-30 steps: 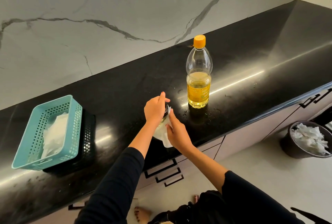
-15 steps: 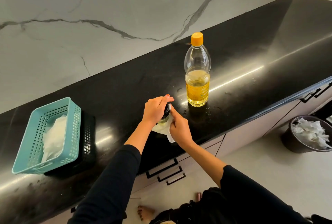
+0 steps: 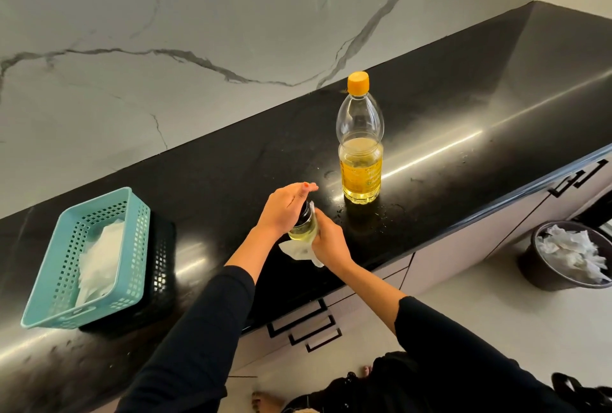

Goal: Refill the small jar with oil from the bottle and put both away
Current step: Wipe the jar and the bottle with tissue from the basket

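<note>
The left hand (image 3: 284, 209) is being cupped over the dark lid (image 3: 306, 214), fingers closed on it and now flatter than 0.5 s ago — the lid is probably being tightened. The small jar (image 3: 303, 230), filled with oil, is being gripped by the right hand (image 3: 329, 240) through a white tissue (image 3: 298, 252). Pouring appears finished. The capped bottle (image 3: 360, 144) is standing near, untouched, on the counter (image 3: 463, 114) — both are waiting to be stored.

Both hands (image 3: 284, 210) grip the small jar (image 3: 303, 230) near the capped bottle (image 3: 360, 147).
</note>
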